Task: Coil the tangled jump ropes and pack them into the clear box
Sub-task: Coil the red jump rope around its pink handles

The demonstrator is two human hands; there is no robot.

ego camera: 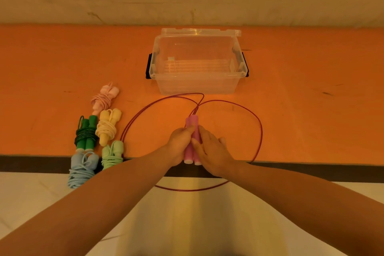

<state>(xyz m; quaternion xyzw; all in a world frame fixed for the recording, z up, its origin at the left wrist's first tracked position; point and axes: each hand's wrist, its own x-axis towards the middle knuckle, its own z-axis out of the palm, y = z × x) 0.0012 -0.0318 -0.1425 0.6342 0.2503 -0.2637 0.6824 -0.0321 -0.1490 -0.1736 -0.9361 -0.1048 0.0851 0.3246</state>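
Together, our fingers (pixel 188 130) curl round the two pink cylindrical foam handles (pixel 192 139) of a jump rope, held side by side with their white end caps toward us: our left hand (pixel 179 143) grips them from the left with its fingertips pressed on the near handle, and our right hand (pixel 209 149) wraps them from the right, thumb lying across the front. No brand, label or writing can be read on the handles or anywhere else.

From the handles' far ends a thin dark-red cord (pixel 257 129) runs out in loose loops: one sweeps left and back over the orange table (pixel 311 110), another swings wide to the right, and the near part hangs past the table's dark front edge, in front of our forearms. The cord's farthest bend lies just beside the front wall of the clear plastic box (pixel 197 83), which stands open with black side latches and its clear lid (pixel 200 32) lying behind it; we see no rope inside it.

Left of our hands lie five already coiled ropes, each wound round its own paired handles: a pale pink rope bundle (pixel 105 97) farthest back, a dark green rope bundle (pixel 86 133) and a pale yellow rope bundle (pixel 108 127) side by side, then a light blue rope bundle (pixel 82 169) and a mint green rope bundle (pixel 112 157) at the table's front edge.
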